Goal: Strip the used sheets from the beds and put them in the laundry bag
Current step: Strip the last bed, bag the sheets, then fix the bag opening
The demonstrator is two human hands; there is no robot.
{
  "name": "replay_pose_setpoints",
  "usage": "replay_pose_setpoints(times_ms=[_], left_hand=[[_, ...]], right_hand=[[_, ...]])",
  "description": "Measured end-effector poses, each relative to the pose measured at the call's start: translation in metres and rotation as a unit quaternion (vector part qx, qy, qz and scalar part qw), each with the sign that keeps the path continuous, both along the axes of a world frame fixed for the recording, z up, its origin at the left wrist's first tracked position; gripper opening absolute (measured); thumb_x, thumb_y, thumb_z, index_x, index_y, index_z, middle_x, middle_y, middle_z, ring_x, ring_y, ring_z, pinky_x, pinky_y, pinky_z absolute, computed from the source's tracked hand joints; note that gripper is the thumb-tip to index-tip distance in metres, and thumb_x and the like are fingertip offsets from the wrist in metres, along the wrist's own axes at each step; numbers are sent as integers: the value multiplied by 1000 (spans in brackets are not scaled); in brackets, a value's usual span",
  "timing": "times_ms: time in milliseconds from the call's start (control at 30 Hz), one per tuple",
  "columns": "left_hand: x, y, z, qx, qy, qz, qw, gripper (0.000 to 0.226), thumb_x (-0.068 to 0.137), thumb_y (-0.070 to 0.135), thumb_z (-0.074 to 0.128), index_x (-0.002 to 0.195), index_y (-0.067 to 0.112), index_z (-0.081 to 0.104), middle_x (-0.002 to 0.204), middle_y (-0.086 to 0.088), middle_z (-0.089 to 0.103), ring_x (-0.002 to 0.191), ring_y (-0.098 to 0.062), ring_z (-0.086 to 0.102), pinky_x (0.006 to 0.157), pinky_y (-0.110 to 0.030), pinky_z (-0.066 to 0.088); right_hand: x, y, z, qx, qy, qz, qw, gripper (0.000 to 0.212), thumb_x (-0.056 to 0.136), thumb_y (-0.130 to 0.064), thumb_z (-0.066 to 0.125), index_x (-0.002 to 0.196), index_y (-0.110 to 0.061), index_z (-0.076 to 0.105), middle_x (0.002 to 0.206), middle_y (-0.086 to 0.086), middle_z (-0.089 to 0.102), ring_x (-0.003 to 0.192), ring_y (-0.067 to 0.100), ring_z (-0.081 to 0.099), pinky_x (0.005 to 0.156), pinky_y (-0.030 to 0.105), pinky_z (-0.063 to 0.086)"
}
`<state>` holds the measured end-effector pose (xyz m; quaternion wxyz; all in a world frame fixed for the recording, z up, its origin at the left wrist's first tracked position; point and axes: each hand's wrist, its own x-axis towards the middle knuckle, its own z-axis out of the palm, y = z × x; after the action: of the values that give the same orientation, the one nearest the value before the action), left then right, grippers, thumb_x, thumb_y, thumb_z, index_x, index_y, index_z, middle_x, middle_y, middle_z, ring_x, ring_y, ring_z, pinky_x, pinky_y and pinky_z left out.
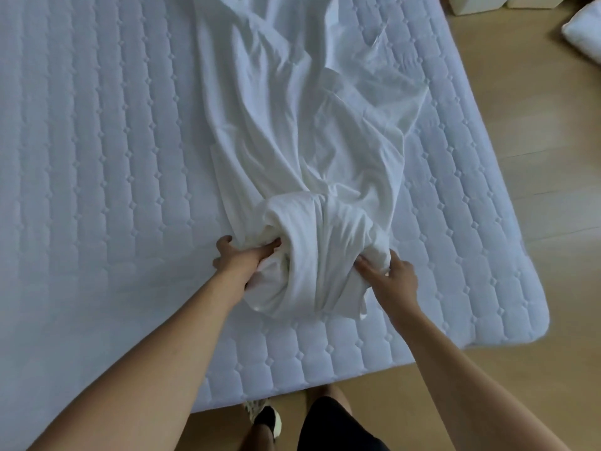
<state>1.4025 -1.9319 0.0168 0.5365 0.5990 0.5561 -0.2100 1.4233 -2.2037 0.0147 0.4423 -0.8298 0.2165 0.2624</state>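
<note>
A white sheet (302,131) lies in a long crumpled strip down the middle of the quilted mattress (97,141). Its near end is rolled into a thick bundle (318,255) close to the bed's foot. My left hand (240,258) grips the bundle's left end, with fingers pushed into the folds. My right hand (390,275) holds the bundle's right side, fingers curled into the cloth. No laundry bag is in view.
The mattress's near edge and its rounded right corner (533,320) meet a wooden floor (536,157). A white pillow (585,30) lies on the floor at the far right, with pale boxes (471,3) behind it. My legs and a shoe (263,415) stand at the bed's foot.
</note>
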Motion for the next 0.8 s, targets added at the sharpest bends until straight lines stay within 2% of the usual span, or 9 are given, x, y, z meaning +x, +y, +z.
replay_pose_setpoints(times_ms=[67, 133, 233, 300, 500, 600, 700, 733, 800], left_hand=[[1, 3, -23, -30, 24, 12, 999, 159, 18, 78, 93, 153, 44, 16, 145, -4, 48, 124, -36, 58, 99, -59, 53], [-1, 3, -50, -65, 15, 19, 998, 152, 21, 79, 92, 152, 41, 26, 141, -3, 54, 121, -34, 61, 99, -59, 53], [3, -8, -59, -55, 7, -6, 998, 128, 33, 87, 84, 145, 38, 45, 143, 0, 56, 119, -31, 62, 100, -56, 53], [-2, -17, -56, -42, -5, -14, 999, 136, 30, 90, 80, 147, 33, 41, 140, 2, 55, 122, -30, 59, 103, -56, 50], [-15, -15, -38, -121, -7, -6, 993, 134, 29, 90, 83, 144, 30, 47, 130, -1, 68, 112, -28, 69, 100, -52, 55], [-29, -14, -25, -174, 102, -57, 978, 132, 29, 93, 80, 142, 30, 55, 126, -2, 72, 111, -30, 70, 102, -50, 53], [-45, -20, 15, -238, 172, -155, 943, 116, 36, 95, 77, 128, 24, 70, 116, -7, 76, 111, -28, 71, 105, -45, 52], [-45, -22, 25, -238, 192, -162, 938, 121, 40, 95, 76, 137, 22, 64, 124, -9, 73, 116, -29, 68, 106, -44, 51], [-38, -23, 36, -172, 185, -125, 959, 131, 57, 87, 77, 160, 23, 27, 149, -13, 52, 128, -33, 57, 100, -40, 49]], right_hand=[[9, 3, -29, -13, 43, -19, 999, 96, 55, -76, 77, 140, -40, 52, 129, 4, 56, 122, 30, 57, 105, 55, 50], [9, 12, -47, 3, 64, -26, 998, 113, 49, -74, 75, 150, -36, 42, 146, 5, 45, 136, 31, 46, 114, 57, 41], [-2, 27, -55, 154, 77, -102, 980, 89, 63, -59, 82, 144, -36, 52, 140, -9, 60, 126, 14, 59, 109, 50, 49], [-9, 30, -54, 227, 128, -127, 957, 75, 71, -57, 81, 140, -44, 55, 126, -18, 70, 117, 12, 67, 100, 50, 57], [-13, 28, -27, 207, 161, -112, 958, 67, 70, -67, 81, 131, -46, 63, 118, -9, 76, 108, 22, 73, 94, 54, 59], [-37, 18, -9, 207, 248, -136, 937, 53, 79, -47, 84, 128, -33, 67, 113, 2, 78, 102, 28, 76, 87, 52, 62], [-62, -6, 12, 223, 368, -109, 896, 37, 82, -12, 76, 117, -3, 71, 98, 13, 74, 86, 34, 70, 79, 41, 59], [-64, -12, 16, 225, 388, -102, 888, 33, 75, -5, 73, 107, 2, 68, 83, 11, 63, 73, 31, 58, 74, 37, 54], [-53, -15, 31, 222, 391, -131, 884, 19, 74, -1, 66, 91, -7, 61, 64, 5, 44, 60, 21, 41, 61, 31, 46]])
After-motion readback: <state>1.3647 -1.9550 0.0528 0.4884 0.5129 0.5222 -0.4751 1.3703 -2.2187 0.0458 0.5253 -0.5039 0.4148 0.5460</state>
